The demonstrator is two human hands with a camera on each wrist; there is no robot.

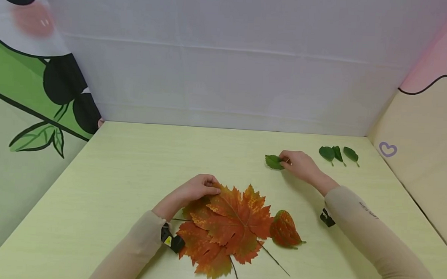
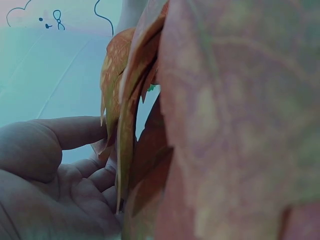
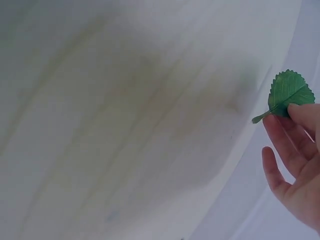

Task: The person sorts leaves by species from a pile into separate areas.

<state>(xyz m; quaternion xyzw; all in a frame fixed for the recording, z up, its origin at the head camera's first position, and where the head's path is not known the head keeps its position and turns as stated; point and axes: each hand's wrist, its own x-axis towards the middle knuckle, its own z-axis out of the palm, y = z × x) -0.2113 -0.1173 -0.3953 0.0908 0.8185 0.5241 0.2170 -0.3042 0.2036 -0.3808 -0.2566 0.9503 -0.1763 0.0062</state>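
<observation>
In the head view, a pile of orange-red maple leaves [image 1: 238, 220] with thin dark stems lies at the front middle of the table. My left hand [image 1: 196, 188] pinches the upper left edge of the pile between thumb and fingers. Seen from the left wrist, the layered leaves [image 2: 125, 100] stand against that hand [image 2: 55, 165], and a near leaf covers the right half. My right hand [image 1: 299, 164] holds a small green leaf [image 1: 273, 162] above the table, farther back. The right wrist view shows this toothed green leaf [image 3: 290, 90] pinched between thumb and fingers.
Several small leaves lie apart: green ones [image 1: 350, 153] at the back right of the table [image 1: 111, 184], and a red-green leaf [image 1: 285, 229] touching the pile's right side. A pale cloth wall [image 1: 230, 81] stands behind, with printed walls at both sides.
</observation>
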